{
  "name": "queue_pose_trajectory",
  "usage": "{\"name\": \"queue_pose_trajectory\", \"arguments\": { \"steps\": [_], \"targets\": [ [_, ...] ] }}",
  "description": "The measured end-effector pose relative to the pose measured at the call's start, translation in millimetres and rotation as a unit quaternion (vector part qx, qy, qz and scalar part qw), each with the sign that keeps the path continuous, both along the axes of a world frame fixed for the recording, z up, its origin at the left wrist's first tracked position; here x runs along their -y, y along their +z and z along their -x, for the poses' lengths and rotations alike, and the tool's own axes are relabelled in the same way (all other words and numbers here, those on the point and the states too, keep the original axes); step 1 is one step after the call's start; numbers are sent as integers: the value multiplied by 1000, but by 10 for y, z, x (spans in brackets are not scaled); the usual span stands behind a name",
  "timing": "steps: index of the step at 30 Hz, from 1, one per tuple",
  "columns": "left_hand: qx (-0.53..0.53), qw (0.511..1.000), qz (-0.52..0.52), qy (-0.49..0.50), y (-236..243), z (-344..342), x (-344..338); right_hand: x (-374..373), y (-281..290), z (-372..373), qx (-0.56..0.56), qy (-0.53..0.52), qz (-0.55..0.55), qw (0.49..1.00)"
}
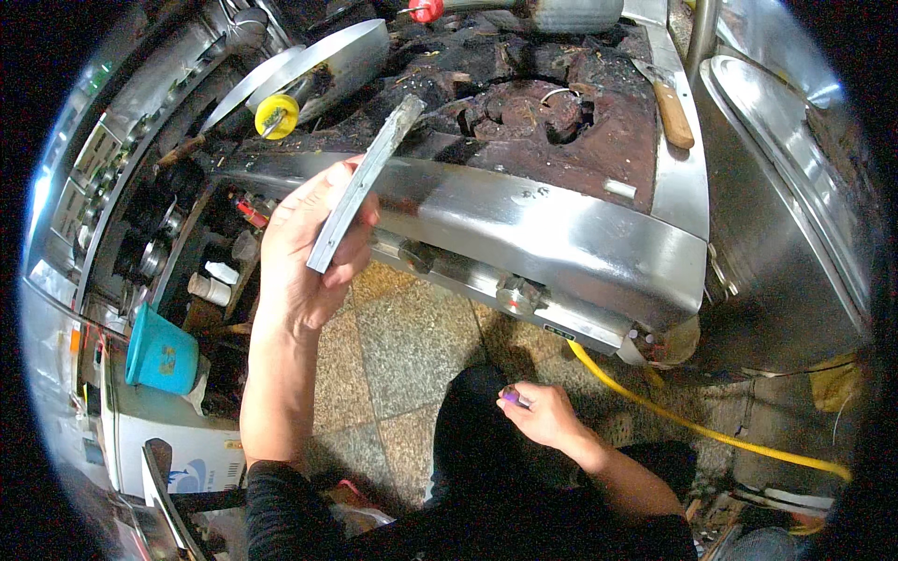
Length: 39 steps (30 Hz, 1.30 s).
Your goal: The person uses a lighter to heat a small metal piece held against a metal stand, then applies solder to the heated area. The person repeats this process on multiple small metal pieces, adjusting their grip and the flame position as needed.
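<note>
My left hand (pixel 304 234) is raised in front of the stove's front edge, closed around a long flat grey bar (pixel 360 192). The bar tilts up toward the burner, and its far end looks rough and crusty. Small dark spots mark its narrow side. Lower down, over my right thigh, my right hand (pixel 543 418) is closed on a small purple lighter-like object (pixel 513 398), mostly hidden by the fingers. Beyond the bar lies the stove's dirty, rust-brown burner (pixel 533 107).
Two pans (pixel 327 70) and a yellow-ended handle (pixel 277 117) stand at the stove's far left. A wooden-handled tool (pixel 673 117) lies on its right rim. Below runs a yellow hose (pixel 692 430). A blue bucket (pixel 161 351) sits on a white box (pixel 178 458) at left.
</note>
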<state>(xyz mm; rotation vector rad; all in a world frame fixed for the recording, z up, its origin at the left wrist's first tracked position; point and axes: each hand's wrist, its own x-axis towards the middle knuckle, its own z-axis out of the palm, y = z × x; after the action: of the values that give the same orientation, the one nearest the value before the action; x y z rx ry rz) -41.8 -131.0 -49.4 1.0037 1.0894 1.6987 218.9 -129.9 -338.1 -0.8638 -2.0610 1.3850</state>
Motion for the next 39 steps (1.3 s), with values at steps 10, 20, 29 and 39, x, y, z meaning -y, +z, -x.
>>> {"name": "queue_pose_trajectory", "arguments": {
  "steps": [10,20,29,39],
  "targets": [
    [23,1000,2,13,-89,54,-62,3,197,-6,51,11,55,997],
    [-109,975,33,193,-111,-66,-142,-85,338,-45,25,84,20,996],
    [-133,957,15,259,-202,73,-72,-291,464,-89,39,188,90,977],
    [-180,946,145,225,341,-532,-42,248,1482,-904,172,225,206,937]
  ]
}}
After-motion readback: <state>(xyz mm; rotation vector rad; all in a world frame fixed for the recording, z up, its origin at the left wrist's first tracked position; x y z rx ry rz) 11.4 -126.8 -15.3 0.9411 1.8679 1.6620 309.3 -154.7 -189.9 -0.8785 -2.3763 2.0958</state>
